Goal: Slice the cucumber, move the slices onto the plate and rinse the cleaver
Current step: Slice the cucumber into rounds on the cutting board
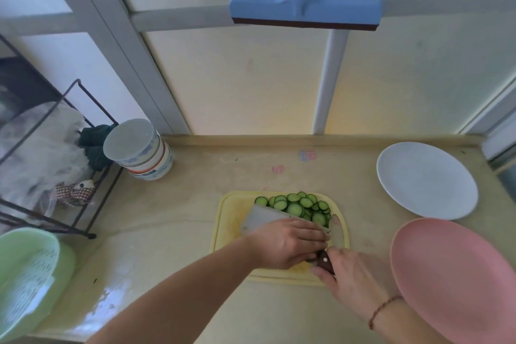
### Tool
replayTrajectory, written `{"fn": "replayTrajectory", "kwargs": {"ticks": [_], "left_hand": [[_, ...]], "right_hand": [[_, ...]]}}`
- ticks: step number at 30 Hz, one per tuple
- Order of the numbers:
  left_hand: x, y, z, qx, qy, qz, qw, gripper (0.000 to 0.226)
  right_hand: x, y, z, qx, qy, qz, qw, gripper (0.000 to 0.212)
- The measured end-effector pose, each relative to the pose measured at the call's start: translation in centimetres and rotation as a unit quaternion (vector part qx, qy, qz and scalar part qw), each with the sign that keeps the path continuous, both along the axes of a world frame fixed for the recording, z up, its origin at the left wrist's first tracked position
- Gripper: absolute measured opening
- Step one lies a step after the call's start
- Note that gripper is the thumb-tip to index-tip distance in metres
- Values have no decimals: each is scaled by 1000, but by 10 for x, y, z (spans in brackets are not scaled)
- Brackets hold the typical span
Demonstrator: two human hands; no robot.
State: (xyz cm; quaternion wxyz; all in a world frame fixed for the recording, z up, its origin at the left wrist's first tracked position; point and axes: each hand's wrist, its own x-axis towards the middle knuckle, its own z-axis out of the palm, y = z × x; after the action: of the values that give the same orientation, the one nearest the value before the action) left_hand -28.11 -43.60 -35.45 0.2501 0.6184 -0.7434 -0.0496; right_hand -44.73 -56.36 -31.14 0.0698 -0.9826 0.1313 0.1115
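- Head view: the left hand [290, 243] reaches in from the near edge of the counter [173, 232], fingers nearly straight and laid flat over the cleaver [265, 218] blade.
- The right hand [351, 274] curls round the cleaver's dark handle, wrist bent inward.
- The cleaver lies tilted on the yellow cutting board [229, 220], seemingly against the cucumber slices [298, 205] piled at the board's far edge.
- The white plate [427, 179] sits at the far right corner, apart from the board; the pink plate [458, 282] crowds the near right edge.
- Bare counter lies left of the board.
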Motion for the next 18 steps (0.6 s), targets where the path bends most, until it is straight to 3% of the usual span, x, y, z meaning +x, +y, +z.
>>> {"fn": "replayTrajectory", "kwargs": {"ticks": [13,16,18], "left_hand": [[14,-5,-10,-42,-8,-7,999,34],[24,-3,-13,-50,-15,45,998,35],[28,-3,-15,-55,-14,72,996,37]], "right_hand": [[-10,-4,19,-25,30,9,999,55],[-17,-8,22,-40,-3,0,999,78],[-25,-11,19,-49,-82,-6,995,91]]}}
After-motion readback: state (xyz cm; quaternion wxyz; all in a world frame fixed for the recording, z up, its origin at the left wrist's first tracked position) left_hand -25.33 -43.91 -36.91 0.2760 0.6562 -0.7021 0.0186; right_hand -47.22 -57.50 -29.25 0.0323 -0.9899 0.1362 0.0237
